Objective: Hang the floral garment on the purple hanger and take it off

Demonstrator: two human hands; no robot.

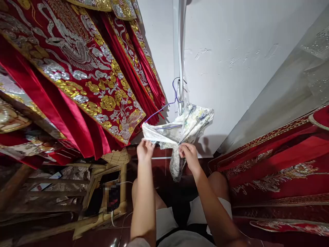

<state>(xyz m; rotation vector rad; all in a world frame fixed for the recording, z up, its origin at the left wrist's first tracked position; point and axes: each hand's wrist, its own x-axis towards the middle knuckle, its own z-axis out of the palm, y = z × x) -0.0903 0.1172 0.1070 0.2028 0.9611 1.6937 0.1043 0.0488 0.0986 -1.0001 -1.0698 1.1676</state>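
A white garment (196, 118) with a blue, yellow and grey flower print hangs in front of me on a purple wire hanger (161, 109). The hanger's hook is caught on a bracket at the wall. My left hand (145, 149) is closed in a pinch on the garment's lower left edge. Near its middle, my right hand (189, 154) pinches the gathered cloth with bent fingers. A darker patterned part of the garment dangles below, between my hands. The fingertips are partly hidden by folds.
Red costumes with gold and silver sequins (108, 103) hang on the left. More red embroidered cloth (277, 164) is at the right. A bamboo chair (123, 185) stands lower left with a cabled device on it. A white wall (231, 51) bears a vertical strip (179, 44).
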